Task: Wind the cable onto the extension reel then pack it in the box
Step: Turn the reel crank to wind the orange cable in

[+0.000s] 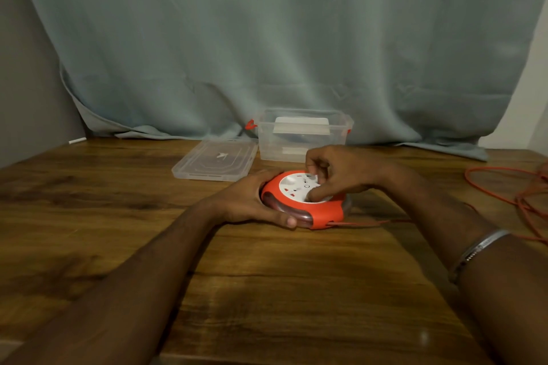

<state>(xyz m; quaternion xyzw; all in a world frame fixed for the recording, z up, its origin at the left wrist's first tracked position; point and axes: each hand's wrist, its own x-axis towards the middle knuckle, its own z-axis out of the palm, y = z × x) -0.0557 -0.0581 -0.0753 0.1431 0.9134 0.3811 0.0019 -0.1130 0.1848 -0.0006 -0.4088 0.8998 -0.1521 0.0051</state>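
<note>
A round red extension reel point(323, 212) with a white socket face lies flat on the wooden table point(267, 275). My left hand point(252, 201) grips its left rim, thumb along the front edge. My right hand point(338, 172) rests on top, fingers pinched on the white centre disc. An orange cable point(504, 190) leaves the reel's front right side and runs to loose loops at the table's right edge. Behind the reel stands an open clear plastic box point(302, 139) with red clips and something white inside.
The box's clear lid point(215, 160) lies flat to the left of the box. A grey-green curtain point(267, 38) hangs behind the table and drapes onto its back edge. A silver bangle point(474, 249) circles my right forearm.
</note>
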